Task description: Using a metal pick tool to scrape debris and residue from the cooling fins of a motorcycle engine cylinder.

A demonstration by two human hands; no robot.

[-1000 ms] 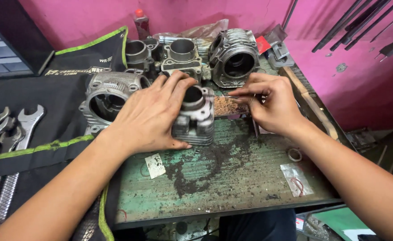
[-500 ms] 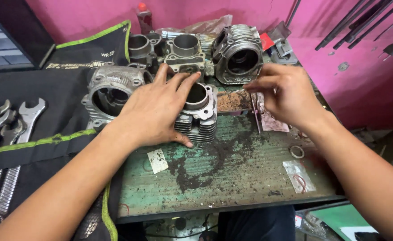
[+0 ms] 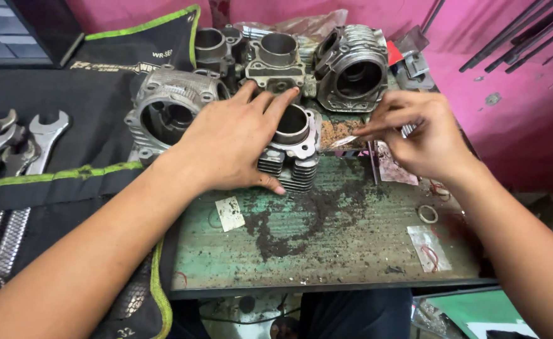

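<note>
Resting flat across a finned metal cylinder (image 3: 292, 150), the left hand (image 3: 229, 141) has its grip spread open, fingers draped over the round bore's rim and thumb pressed against the stacked cooling fins on the near side. The cylinder stands upright at the middle of a scuffed green surface (image 3: 327, 245), its dull grey casting ribbed and greasy. Just to its right, the right hand (image 3: 424, 135) has its grip pinched together on a thin, flat metal strip (image 3: 345, 141), whose tip points left toward the cylinder's top edge. Dark gritty scrapings (image 3: 289, 220) lie scattered on the surface near the cylinder, along with a small torn paper scrap (image 3: 229, 213), a clear plastic packet (image 3: 428, 248) and a thin ring (image 3: 427, 214) farther right. Beyond the hands sit more grey cast engine parts: a large round-mouthed housing (image 3: 166, 110) to the left, two open-bored blocks (image 3: 276, 59) at the far middle, and a ribbed cylinder head (image 3: 352, 69) to the far right. A black fabric tool roll (image 3: 57, 125) with green piping lies at the left, holding shiny steel open-ended wrenches (image 3: 19, 135).
</note>
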